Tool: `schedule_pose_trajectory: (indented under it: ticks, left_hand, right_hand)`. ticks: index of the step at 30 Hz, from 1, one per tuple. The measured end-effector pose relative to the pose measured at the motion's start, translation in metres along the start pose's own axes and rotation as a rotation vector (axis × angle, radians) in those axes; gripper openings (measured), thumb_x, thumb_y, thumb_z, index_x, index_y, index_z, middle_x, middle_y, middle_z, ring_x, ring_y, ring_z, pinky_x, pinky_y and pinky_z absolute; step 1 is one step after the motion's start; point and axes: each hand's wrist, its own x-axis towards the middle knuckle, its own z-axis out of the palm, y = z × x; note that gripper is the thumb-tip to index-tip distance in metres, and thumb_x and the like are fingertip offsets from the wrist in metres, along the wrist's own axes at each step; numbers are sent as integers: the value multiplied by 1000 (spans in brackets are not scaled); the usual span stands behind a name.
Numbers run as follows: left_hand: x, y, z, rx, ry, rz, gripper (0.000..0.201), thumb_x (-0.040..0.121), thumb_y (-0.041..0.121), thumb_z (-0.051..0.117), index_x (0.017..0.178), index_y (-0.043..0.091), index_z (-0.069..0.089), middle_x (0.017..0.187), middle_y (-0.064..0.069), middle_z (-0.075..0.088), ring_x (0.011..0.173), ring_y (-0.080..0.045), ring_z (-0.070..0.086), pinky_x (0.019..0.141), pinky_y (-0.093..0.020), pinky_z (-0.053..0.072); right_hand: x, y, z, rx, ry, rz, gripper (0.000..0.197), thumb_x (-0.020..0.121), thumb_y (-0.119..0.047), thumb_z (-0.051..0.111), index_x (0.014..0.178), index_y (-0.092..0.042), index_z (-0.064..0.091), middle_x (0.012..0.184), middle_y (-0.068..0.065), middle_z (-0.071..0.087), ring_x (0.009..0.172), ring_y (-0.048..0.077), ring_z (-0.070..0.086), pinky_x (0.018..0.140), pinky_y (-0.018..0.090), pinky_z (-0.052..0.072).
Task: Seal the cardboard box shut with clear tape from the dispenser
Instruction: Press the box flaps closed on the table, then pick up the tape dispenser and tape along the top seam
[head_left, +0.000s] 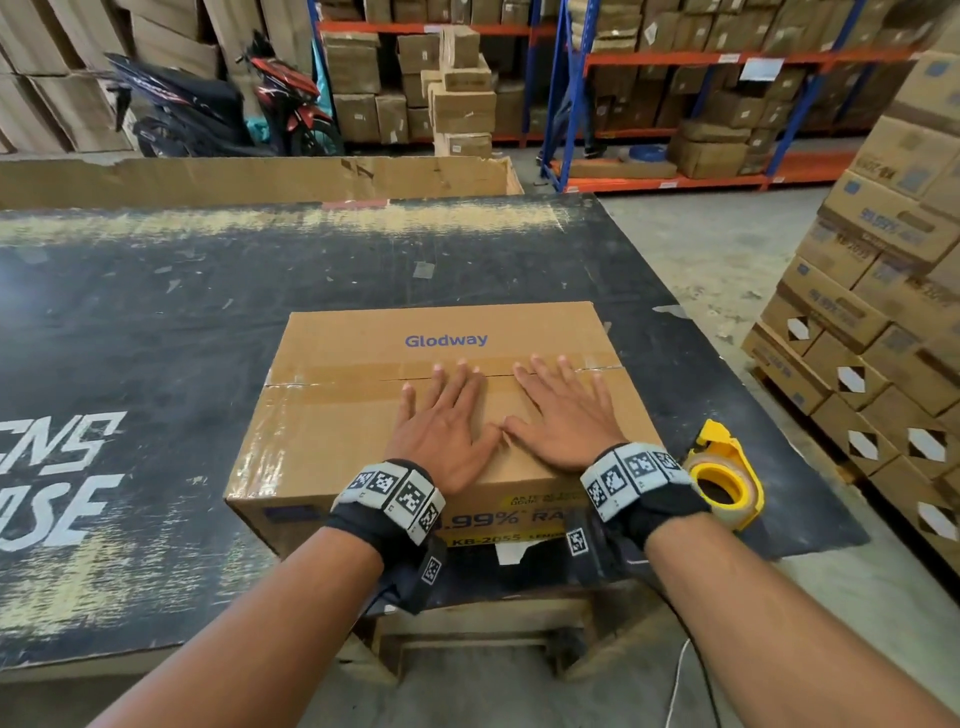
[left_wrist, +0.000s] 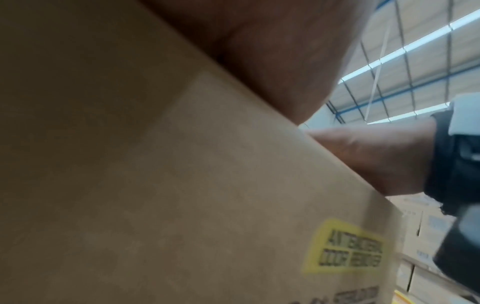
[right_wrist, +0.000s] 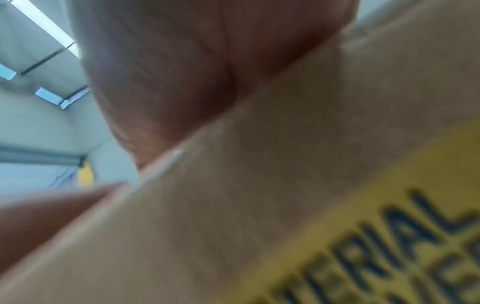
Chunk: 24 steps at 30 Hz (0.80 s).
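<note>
A closed cardboard box (head_left: 363, 415) printed "Glodway" sits on the black table (head_left: 156, 312) near its front right corner. Clear tape (head_left: 337, 376) runs along the top seam. My left hand (head_left: 447, 410) and right hand (head_left: 561, 410) lie flat on the box top side by side, fingers straight and spread, fingertips at the seam. The yellow tape dispenser (head_left: 724, 478) lies on the table just right of the box, beside my right wrist. In the left wrist view the box side (left_wrist: 182, 185) fills the frame under my left palm (left_wrist: 272, 51); the right wrist view shows the box side (right_wrist: 285, 185) and my right palm (right_wrist: 194, 72).
Stacked cartons (head_left: 883, 312) stand on the floor to the right. Beyond the table lie a large cardboard sheet (head_left: 260, 176), a parked scooter (head_left: 218, 104) and racks of boxes (head_left: 675, 93). The table's right edge (head_left: 727, 364) is close to the box.
</note>
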Motion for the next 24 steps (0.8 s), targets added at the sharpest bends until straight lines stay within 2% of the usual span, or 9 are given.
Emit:
schedule_pose_trajectory:
  ticks: [3,5,8,10,13,16,18,21,24]
  left_hand:
    - [3,1,7,19,25,2,73,97,62,17,162,30,6,172,8,0,159,-18,-3,126,-53,-1]
    - [3,-3,10,27,49,6,73,96,64,15,161,32,8,171,9,4,159,-17,0,127,-52,0]
    - [3,-3,11,33,69,10,76,93,66,13,161,31,12,171,8,8,158,-18,5,127,-53,4]
    - [2,0,9,26,82,-5,78,91,66,13,161,31,13,170,8,11,158,-18,9,127,-52,6]
    - [2,3,6,24,82,-35,79,90,66,17,160,31,16,170,9,16,157,-18,14,127,-49,8]
    - [4,4,5,22,92,-40,79,89,66,19,159,31,23,169,7,22,156,-20,19,126,-48,11]
    - [5,3,5,31,100,-49,78,88,66,21,158,31,25,168,6,24,155,-21,22,124,-47,13]
    - [4,4,5,38,103,-58,76,89,65,24,158,33,25,168,8,24,155,-19,22,124,-46,14]
    - [3,5,4,50,108,-61,75,90,64,25,158,34,25,167,8,26,155,-18,22,124,-46,16]
  right_hand:
    - [-5,22,-17,550,76,0,73,92,-46,60,157,-33,30,164,-8,30,151,16,26,123,42,17]
    - [-15,52,-26,806,308,60,58,91,-30,63,147,-29,47,152,-6,50,137,12,46,114,34,34]
    - [-35,120,-22,836,598,277,44,90,-11,59,133,-20,59,127,5,63,113,14,58,98,33,47]
    - [-48,168,-10,785,647,475,41,90,-14,57,130,-20,59,120,7,64,105,19,62,89,33,47]
    - [-60,224,22,613,509,717,52,85,-31,66,135,-17,55,125,11,64,116,29,61,91,35,45]
    - [-57,252,56,503,282,762,72,78,-43,72,142,-16,52,135,17,57,122,36,58,98,42,47]
    - [-50,261,69,447,197,727,62,76,-42,70,131,-15,62,129,20,60,114,40,62,94,43,51]
    - [-37,270,77,406,164,680,29,78,-34,63,95,-12,73,110,22,66,94,41,65,82,41,53]
    - [-34,268,71,431,193,630,23,84,-25,60,98,-9,69,109,22,69,97,41,65,78,37,48]
